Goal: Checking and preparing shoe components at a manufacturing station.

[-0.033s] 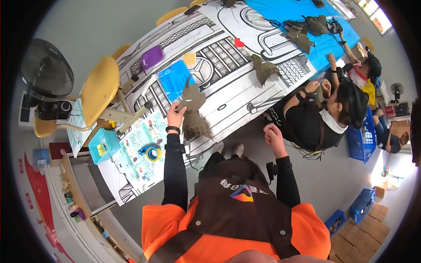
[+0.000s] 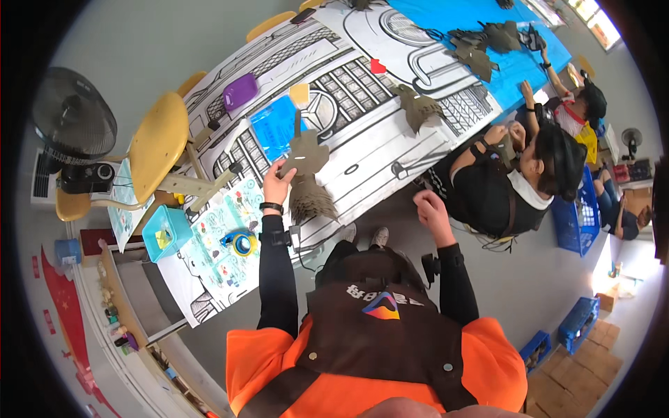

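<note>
A stack of dark olive-grey, leaf-like flat pieces (image 2: 311, 200), apparently fabric, lies fanned out near the table's front edge. My left hand (image 2: 277, 187) pinches the left edge of the top piece, thumb above and fingers partly hidden. A narrow strip of that piece points away from me, beside a blue plastic packet (image 2: 273, 124). My right hand (image 2: 433, 211) is raised in front of the table, apart from the stack, with its fingers curled in. Whether anything is inside them is hidden.
Further right lies another dark stack (image 2: 418, 109) on the drawing-covered table (image 2: 362, 182). A purple tray (image 2: 241, 91), a tape roll (image 2: 244, 244) and a teal bin (image 2: 167, 233) are to the left. A co-worker (image 2: 512, 182) sits close on my right. A fan (image 2: 73, 115) stands left.
The top piece's narrow strip now stands out straighter and further from me. My right hand has shifted slightly left. My left hand keeps its grip at nearly the same place.
</note>
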Tool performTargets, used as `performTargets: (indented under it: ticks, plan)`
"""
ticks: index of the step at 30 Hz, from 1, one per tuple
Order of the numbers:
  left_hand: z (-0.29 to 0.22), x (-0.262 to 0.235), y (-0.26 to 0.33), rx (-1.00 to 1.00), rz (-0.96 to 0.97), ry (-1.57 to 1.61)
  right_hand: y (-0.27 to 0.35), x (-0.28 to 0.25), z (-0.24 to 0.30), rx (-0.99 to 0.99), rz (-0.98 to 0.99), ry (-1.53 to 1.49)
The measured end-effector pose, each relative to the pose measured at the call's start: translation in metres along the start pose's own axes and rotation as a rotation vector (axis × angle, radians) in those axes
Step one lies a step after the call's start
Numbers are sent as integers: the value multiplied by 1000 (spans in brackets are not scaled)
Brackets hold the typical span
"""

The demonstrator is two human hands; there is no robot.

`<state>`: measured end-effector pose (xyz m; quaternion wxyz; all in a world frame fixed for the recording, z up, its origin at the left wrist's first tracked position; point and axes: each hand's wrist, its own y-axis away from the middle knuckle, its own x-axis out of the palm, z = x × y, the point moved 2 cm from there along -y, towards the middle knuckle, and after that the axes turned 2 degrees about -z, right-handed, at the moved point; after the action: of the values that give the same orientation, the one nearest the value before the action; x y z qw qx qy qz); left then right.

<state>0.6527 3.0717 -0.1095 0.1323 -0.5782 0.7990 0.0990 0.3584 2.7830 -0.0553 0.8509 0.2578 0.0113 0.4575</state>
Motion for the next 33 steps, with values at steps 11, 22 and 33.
performTargets:
  ticks: [11, 22, 33]
  plan:
    - [-263, 17, 108, 717, 103, -479, 2, 103, 112, -376, 373, 38]
    - [-235, -18, 78, 152, 219, 477, 30, 148, 86, -673, 335, 280]
    - [-221, -49, 52, 158, 996, 247, 53, 142, 132, -886, 123, 627]
